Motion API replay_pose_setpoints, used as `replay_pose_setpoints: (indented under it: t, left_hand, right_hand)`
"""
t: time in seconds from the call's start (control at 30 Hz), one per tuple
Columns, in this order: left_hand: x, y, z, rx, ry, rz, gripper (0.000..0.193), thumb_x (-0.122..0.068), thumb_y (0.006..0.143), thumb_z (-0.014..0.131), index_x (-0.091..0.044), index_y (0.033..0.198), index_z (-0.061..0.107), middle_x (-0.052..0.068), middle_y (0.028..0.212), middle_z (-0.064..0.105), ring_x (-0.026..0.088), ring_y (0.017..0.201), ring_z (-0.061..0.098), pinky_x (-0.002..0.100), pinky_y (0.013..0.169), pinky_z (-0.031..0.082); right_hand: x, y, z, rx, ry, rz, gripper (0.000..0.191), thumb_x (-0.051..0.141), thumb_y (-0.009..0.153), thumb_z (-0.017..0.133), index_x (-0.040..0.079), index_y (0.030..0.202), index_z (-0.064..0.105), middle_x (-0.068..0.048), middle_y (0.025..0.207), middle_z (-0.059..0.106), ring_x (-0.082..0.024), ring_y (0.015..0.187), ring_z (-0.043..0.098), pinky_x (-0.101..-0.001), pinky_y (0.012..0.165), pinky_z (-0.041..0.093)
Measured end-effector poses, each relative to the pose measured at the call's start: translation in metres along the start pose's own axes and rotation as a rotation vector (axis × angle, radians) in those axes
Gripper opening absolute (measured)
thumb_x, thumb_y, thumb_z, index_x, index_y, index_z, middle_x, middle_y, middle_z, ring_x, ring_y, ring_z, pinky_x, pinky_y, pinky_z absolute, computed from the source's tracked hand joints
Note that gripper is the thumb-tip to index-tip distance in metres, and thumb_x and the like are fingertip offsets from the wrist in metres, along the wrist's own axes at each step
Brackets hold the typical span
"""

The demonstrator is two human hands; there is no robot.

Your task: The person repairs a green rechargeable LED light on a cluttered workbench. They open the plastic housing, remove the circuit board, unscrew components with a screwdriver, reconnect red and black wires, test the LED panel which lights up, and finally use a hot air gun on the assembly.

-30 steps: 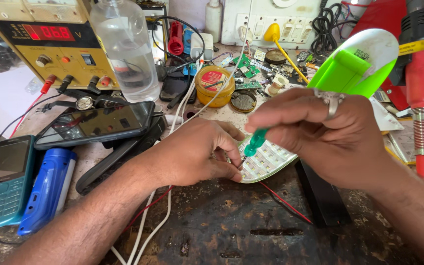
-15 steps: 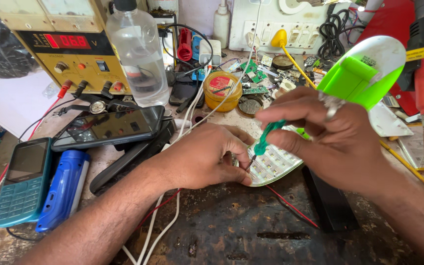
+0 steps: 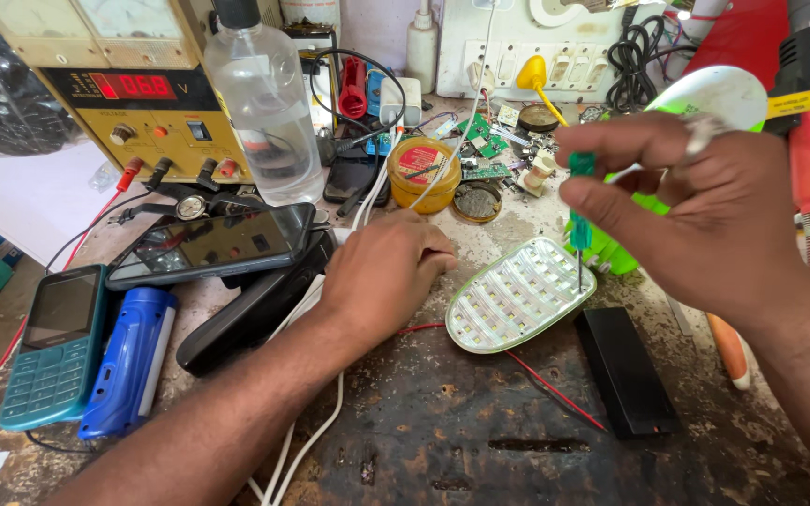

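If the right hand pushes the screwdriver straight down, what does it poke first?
Most likely the LED panel. The right hand holds the screwdriver upright, tip at the panel's right edge; whether it already touches is unclear.

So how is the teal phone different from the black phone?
The teal phone has push buttons and lies flat on the bench; the black phone is all screen, larger, and rests propped on other things. Both lie face up with dark screens, left of the left hand.
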State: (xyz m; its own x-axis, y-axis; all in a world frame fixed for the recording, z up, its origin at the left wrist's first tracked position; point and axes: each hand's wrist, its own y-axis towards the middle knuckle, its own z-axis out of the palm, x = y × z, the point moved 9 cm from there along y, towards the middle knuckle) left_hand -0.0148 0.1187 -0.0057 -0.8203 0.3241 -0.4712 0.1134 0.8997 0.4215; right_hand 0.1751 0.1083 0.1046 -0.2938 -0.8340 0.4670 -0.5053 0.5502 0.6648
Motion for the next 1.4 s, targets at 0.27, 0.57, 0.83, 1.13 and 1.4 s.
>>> replay_pose_setpoints:
  t: [0.27,0.57,0.83,1.13,1.4]
  left_hand:
    - [0.015,0.003,0.014,0.035,0.01,-0.075,0.015,-0.027,0.088,0.072,-0.016,0.093,0.081,0.01,0.096,0.073,0.033,0.096,0.068,0.049,0.08,0.052]
    - [0.003,0.0,-0.022,-0.169,-0.233,0.164,0.02,-0.017,0.092,0.066,-0.006,0.105,0.075,0.013,0.1,0.076,0.032,0.092,0.074,0.042,0.08,0.058]
    - [-0.049,-0.021,0.008,0.129,-0.055,0.172,0.075,-0.064,0.078,0.074,0.0,0.114,0.061,0.02,0.104,0.069,0.039,0.101,0.065,0.05,0.086,0.051]
    - [-0.054,-0.025,0.014,0.223,-0.008,0.074,0.098,-0.056,0.075,0.079,0.001,0.144,0.038,0.027,0.111,0.065,0.043,0.104,0.065,0.052,0.088,0.052]
    - [-0.05,-0.025,0.015,0.251,0.005,0.061,0.107,-0.047,0.078,0.078,0.005,0.153,0.023,0.028,0.111,0.066,0.044,0.103,0.067,0.051,0.089,0.053]
  right_hand:
    - [-0.009,-0.002,0.004,0.164,-0.258,0.018,0.03,0.014,0.086,0.079,0.01,0.116,0.077,-0.007,0.096,0.078,-0.011,0.076,0.072,-0.0261,0.065,0.058]
    - [-0.023,-0.003,-0.01,0.235,-0.318,0.069,0.034,0.02,0.086,0.078,0.013,0.12,0.078,-0.005,0.089,0.077,-0.011,0.071,0.071,-0.0286,0.061,0.058]
    - [-0.093,-0.07,-0.018,0.534,-0.872,0.503,0.044,0.049,0.082,0.08,0.03,0.122,0.077,-0.006,0.071,0.076,-0.021,0.064,0.074,-0.0386,0.064,0.059]
    - [-0.109,-0.098,-0.011,0.755,-1.122,0.583,0.031,0.05,0.095,0.067,0.028,0.114,0.078,-0.009,0.081,0.074,-0.028,0.086,0.073,-0.0429,0.082,0.058]
    - [-0.04,-0.019,0.063,0.789,-0.346,-0.182,0.095,0.036,0.078,0.082,0.008,0.16,0.043,-0.021,0.15,0.054,-0.038,0.132,0.053,-0.0448,0.106,0.041]
